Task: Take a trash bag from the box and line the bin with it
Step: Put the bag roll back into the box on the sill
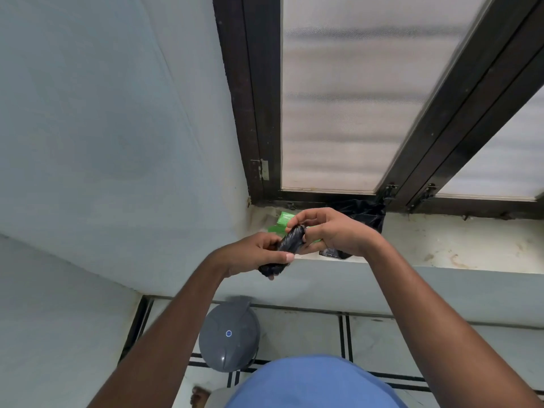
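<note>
A black roll of trash bags [287, 245] is held in front of the window ledge. My left hand [253, 254] grips its lower end. My right hand [332, 232] pinches its upper end with the fingertips. Behind the hands a green box [284, 220] lies on the ledge, partly hidden. The grey bin [228, 337] with its lid down stands on the floor below, close to the wall.
A loose black plastic bag [365, 213] lies on the stained white ledge [441, 245] under the dark-framed window [347, 113]. A pale wall [103, 142] closes the left side. My blue shirt [312, 384] and a bare foot [200, 397] show at the bottom.
</note>
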Tool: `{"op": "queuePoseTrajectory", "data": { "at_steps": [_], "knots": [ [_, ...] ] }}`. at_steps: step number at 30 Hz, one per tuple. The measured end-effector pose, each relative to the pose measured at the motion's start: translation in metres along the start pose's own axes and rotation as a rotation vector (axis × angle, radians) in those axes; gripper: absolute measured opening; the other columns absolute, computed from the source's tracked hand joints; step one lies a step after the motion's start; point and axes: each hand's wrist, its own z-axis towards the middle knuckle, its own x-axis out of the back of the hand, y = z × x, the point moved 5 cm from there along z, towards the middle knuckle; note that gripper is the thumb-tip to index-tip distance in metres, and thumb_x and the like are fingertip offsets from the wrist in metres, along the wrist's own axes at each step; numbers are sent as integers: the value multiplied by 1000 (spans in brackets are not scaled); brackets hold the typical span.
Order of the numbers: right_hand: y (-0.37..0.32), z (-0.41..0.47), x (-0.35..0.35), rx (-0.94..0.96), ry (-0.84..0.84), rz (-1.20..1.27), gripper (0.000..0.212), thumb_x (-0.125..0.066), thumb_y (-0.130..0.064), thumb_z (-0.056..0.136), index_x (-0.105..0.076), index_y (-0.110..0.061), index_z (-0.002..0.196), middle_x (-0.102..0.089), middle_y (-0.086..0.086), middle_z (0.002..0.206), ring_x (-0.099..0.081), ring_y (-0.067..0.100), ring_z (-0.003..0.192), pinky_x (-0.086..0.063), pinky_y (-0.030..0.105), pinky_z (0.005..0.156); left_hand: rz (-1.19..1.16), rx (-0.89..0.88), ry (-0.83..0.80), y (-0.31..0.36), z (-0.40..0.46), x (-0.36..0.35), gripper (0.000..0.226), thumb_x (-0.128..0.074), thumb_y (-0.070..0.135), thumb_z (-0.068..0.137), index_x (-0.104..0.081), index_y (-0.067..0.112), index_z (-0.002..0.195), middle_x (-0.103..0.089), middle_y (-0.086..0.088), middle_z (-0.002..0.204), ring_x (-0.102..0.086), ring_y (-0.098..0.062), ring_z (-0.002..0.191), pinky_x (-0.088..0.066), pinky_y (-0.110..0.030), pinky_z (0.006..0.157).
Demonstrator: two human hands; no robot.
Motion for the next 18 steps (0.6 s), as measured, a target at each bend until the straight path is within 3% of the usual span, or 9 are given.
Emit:
{"op": "queuePoseTrajectory", "data": {
  "at_steps": [3,5,8,10,13,16,18],
  "knots": [
    [5,16,12,64,239,-197,27,-67,-11,100,-80,-23,121,-78,0,125,-75,31,120,-67,44,94,-24,64,43,-11,-3,2,29,-76,21,102,-66,-1,119,-74,-15,93,-71,-23,78,-60,-31,71],
    [2,29,19,136,463,-542,35,-74,-25,92,-77,-32,127,-75,-10,128,-69,19,124,-60,42,105,-111,93,72,-19,-7,1,32,-69,19,104,-64,-5,124,-79,-21,114,-75,-27,86,-60,-32,70],
    [12,57,11,103,470,-886,83,-85,-41,86,-51,-28,161,-57,0,158,-48,25,149,-47,46,121,-315,119,91,-26,-14,-6,22,-55,16,110,-61,-2,122,-79,-15,129,-81,-34,99,-63,-33,69],
    [22,76,6,51,443,-1116,106,-89,-46,86,-31,-26,173,-51,4,164,-45,30,150,-46,49,121,-400,106,99,-28,-17,-10,17,-50,13,111,-61,0,114,-78,-17,129,-81,-39,103,-66,-37,73],
    [26,94,2,100,487,-1320,96,-83,-37,94,-29,-33,173,-61,3,154,-55,29,137,-50,47,111,-422,86,186,-31,-23,-8,18,-48,12,111,-61,1,114,-81,-15,124,-81,-34,93,-66,-37,72],
    [16,93,2,216,570,-1219,76,-75,-26,101,-39,-36,167,-63,0,138,-60,26,126,-57,44,100,-442,72,259,-35,-30,1,20,-50,14,111,-62,1,120,-82,-12,122,-79,-30,88,-64,-37,72],
    [13,91,4,241,606,-1207,79,-77,-31,98,-39,-37,167,-57,1,141,-56,26,131,-56,44,105,-475,62,261,-34,-35,7,21,-51,16,111,-61,2,123,-81,-13,124,-78,-29,90,-64,-38,76]
  ]
}}
